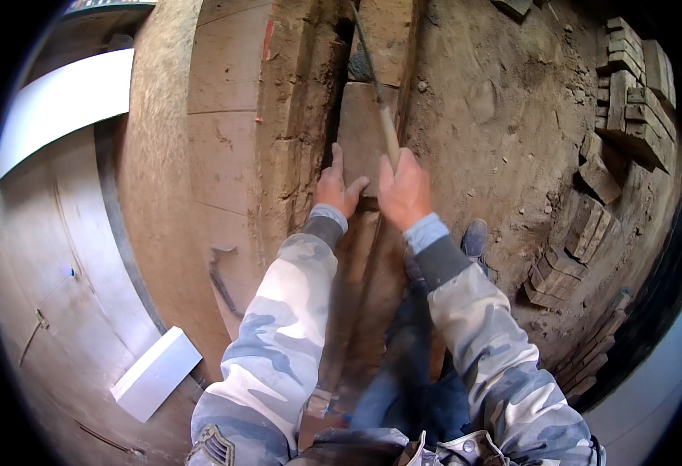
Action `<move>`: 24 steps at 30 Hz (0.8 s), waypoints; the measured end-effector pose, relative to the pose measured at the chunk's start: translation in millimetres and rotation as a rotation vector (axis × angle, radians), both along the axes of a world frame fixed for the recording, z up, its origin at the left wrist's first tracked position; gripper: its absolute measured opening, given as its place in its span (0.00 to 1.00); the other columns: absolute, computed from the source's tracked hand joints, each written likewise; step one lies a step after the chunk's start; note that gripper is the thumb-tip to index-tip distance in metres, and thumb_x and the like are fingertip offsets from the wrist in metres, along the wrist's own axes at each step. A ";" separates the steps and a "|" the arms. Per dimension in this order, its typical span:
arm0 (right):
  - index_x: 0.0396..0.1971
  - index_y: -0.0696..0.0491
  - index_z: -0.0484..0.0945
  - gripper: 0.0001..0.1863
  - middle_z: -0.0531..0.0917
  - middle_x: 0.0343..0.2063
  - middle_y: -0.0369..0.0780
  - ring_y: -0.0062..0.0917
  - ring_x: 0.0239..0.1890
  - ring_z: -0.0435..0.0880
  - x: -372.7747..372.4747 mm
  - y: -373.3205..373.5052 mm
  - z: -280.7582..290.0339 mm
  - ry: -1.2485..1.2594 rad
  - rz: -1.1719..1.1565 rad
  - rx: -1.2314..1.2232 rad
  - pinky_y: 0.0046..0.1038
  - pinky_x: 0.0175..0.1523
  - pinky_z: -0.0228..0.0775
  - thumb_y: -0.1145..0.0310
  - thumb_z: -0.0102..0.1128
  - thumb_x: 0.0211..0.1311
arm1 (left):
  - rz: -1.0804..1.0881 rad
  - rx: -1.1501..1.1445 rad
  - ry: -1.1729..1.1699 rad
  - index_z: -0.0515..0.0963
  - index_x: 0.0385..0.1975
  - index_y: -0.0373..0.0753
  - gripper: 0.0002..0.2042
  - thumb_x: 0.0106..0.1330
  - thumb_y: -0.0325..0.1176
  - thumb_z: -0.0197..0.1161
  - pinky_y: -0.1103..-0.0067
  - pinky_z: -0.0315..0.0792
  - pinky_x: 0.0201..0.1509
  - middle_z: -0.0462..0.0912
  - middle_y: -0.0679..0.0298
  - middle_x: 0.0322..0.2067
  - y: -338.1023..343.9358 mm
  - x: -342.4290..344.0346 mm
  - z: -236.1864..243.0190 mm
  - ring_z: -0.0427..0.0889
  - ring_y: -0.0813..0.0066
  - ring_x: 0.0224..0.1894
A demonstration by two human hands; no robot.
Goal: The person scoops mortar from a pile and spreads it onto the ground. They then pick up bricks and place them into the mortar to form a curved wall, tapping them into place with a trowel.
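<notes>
Two hands worked at the top of a rough earthen wall: the left hand [339, 189] lay flat with fingers spread on the near end of a mud brick [362, 136], pinning it in its course, while the right hand [403, 190] was closed around the wooden handle of a long tool [388, 133] whose thin dark metal shaft ran up and away along the brick's right edge. The tool was probably a trowel or a mason's hammer; its working end blurred into the dark gap beyond the brick and could not be made out. The brick sat in a narrow channel between a broad plastered wall face [224, 155] on the left and bare, trampled earth [504, 132] on the right, so the flat palm seemingly steadied it while the tool pressed at its side. Both forearms came up from below in camouflage sleeves with grey cuffs, and a blue shoe [474, 238] rested on the ground just beside the right wrist. Loose stacks of more bricks [634, 93] stood well apart on the right, within the worker's reach. A pale rectangular block [156, 373] lay on the dusty floor at lower left, far from the work.
</notes>
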State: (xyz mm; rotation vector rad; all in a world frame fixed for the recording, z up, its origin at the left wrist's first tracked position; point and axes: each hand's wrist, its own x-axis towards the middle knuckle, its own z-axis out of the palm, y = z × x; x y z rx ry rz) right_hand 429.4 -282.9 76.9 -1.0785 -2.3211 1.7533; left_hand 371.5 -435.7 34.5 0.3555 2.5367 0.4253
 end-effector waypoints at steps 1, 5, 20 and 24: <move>0.37 0.61 0.72 0.13 0.82 0.29 0.60 0.61 0.36 0.81 10.6 -8.4 8.0 0.049 -0.009 -0.008 0.55 0.41 0.72 0.64 0.57 0.67 | 0.007 0.002 -0.007 0.46 0.77 0.40 0.51 0.60 0.44 0.73 0.62 0.75 0.57 0.80 0.39 0.48 -1.5 -0.9 -0.1 0.80 0.42 0.51; 0.36 0.61 0.70 0.13 0.82 0.28 0.61 0.61 0.36 0.81 35.1 -18.2 -9.0 -0.156 0.119 -0.001 0.57 0.41 0.72 0.65 0.57 0.67 | -0.007 0.014 -0.004 0.45 0.78 0.43 0.51 0.60 0.46 0.73 0.60 0.74 0.57 0.79 0.38 0.48 -1.5 -1.4 -6.1 0.79 0.41 0.51; 0.33 0.61 0.72 0.12 0.80 0.29 0.62 0.62 0.34 0.79 87.5 -42.6 -32.2 -0.170 0.141 0.004 0.53 0.38 0.72 0.67 0.60 0.67 | -0.050 -0.024 -0.015 0.45 0.77 0.41 0.50 0.62 0.49 0.70 0.59 0.73 0.57 0.80 0.38 0.48 10.0 1.5 -5.3 0.79 0.39 0.51; 0.32 0.59 0.73 0.16 0.81 0.21 0.50 0.45 0.24 0.82 114.1 -54.7 -8.8 -0.137 0.039 -0.222 0.41 0.29 0.74 0.59 0.56 0.73 | -0.057 0.023 0.019 0.44 0.78 0.42 0.50 0.62 0.49 0.70 0.58 0.73 0.57 0.80 0.39 0.48 -5.5 1.0 -4.6 0.79 0.40 0.52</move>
